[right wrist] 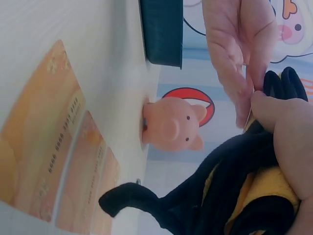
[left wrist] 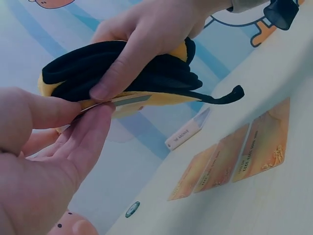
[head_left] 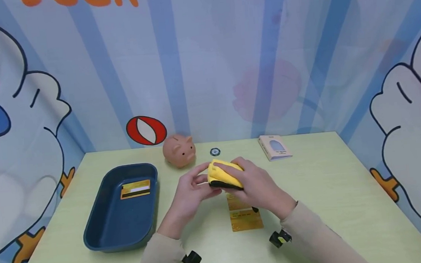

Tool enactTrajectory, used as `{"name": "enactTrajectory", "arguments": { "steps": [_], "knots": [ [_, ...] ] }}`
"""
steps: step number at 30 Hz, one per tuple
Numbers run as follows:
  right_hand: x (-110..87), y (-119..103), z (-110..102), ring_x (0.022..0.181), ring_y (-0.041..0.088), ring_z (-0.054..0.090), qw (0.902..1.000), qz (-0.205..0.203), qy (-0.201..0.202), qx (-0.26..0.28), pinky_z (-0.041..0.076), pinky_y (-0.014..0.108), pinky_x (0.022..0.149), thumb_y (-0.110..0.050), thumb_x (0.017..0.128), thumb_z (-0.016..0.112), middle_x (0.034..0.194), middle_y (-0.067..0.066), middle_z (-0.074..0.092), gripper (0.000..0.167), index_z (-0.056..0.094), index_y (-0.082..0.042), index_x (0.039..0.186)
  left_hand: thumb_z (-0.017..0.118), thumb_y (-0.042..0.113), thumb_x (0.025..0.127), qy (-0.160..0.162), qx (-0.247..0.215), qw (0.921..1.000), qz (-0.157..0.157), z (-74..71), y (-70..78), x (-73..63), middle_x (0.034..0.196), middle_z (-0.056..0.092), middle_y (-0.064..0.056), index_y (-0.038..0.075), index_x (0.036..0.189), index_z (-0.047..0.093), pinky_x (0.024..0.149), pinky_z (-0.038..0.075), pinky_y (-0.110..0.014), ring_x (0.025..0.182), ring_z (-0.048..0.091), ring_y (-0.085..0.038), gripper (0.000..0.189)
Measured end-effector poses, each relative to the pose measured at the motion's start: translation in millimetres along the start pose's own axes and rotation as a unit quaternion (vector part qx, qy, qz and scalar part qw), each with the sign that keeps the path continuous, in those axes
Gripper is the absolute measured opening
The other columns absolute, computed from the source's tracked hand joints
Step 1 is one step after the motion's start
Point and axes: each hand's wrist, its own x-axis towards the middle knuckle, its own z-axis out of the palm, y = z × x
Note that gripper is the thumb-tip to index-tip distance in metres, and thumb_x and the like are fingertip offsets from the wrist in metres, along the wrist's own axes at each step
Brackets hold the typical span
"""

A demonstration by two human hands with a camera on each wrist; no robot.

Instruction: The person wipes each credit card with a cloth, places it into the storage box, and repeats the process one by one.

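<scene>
My right hand grips a soft yellow pouch with black lining above the middle of the table, its thumb pressed on the black folds in the left wrist view. Facing it from the other side is my left hand, which pinches a thin card between thumb and fingers. The card lies along the pouch's lower yellow edge, partly hidden by fingers. A black strap end hangs off the pouch. Below the hands, three gold cards lie in a row on the table; the right hand partly covers them in the head view.
To the left stands a dark blue tray with a gold card inside. A pink piggy bank, a round blue-and-white chip and a small pale box sit along the table's back edge, before a printed curtain.
</scene>
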Motion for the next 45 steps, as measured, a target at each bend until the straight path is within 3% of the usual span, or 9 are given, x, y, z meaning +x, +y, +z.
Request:
{"name": "enactTrajectory", "arguments": {
  "steps": [13,26,34,40,45],
  "knots": [
    [-3.6,10,-11,0.098,0.022,0.061,0.9995,-0.016,-0.018,0.023,0.06,0.041,0.082,-0.024,0.094,0.081,0.127,0.008,0.058,0.072,0.049,-0.031,0.158,0.065,-0.011,0.098,0.013,-0.079,0.9967,0.009,-5.6,11.9,-6.9,0.12,0.071,-0.022,0.009,0.153,0.052,0.088,0.063,-0.04,0.096,0.077,-0.025,0.06],
    [-11.3,21,-17,0.101,0.023,0.061,0.9996,-0.004,-0.027,-0.004,0.06,0.042,0.085,-0.016,0.087,0.087,0.128,0.008,0.058,0.084,0.047,-0.033,0.159,0.064,-0.009,0.099,0.03,-0.095,0.9949,0.011,-11.8,16.0,-9.8,0.13,0.067,-0.025,0.012,0.154,0.051,0.088,0.062,-0.039,0.101,0.077,-0.029,0.06],
    [-15.2,20,-13,0.097,0.022,0.061,1.0,0.009,-0.002,0.001,0.061,0.043,0.084,-0.023,0.083,0.092,0.125,0.007,0.058,0.087,0.048,-0.033,0.158,0.061,-0.013,0.098,0.025,-0.13,0.9912,0.012,-11.8,16.0,-11.0,0.127,0.068,-0.025,0.008,0.153,0.051,0.089,0.062,-0.04,0.097,0.078,-0.028,0.059],
    [-18.5,25,-14,0.088,0.021,0.059,0.9995,0.027,0.009,0.014,0.058,0.041,0.074,-0.011,0.085,0.086,0.123,0.009,0.059,0.083,0.05,-0.027,0.157,0.061,-0.012,0.099,0.043,-0.126,0.991,0.008,-13.2,18.4,-12.2,0.131,0.067,-0.027,0.011,0.153,0.052,0.088,0.063,-0.039,0.099,0.078,-0.03,0.059],
    [-21.2,36,-15,0.086,0.02,0.056,0.9963,0.057,0.003,0.064,0.051,0.038,0.071,-0.007,0.089,0.079,0.121,0.009,0.061,0.077,0.049,-0.025,0.158,0.061,-0.012,0.099,0.065,-0.105,0.9923,-0.008,-16.8,16.1,-11.1,0.134,0.065,-0.029,0.009,0.153,0.051,0.086,0.063,-0.038,0.103,0.077,-0.033,0.059]
  ]
}}
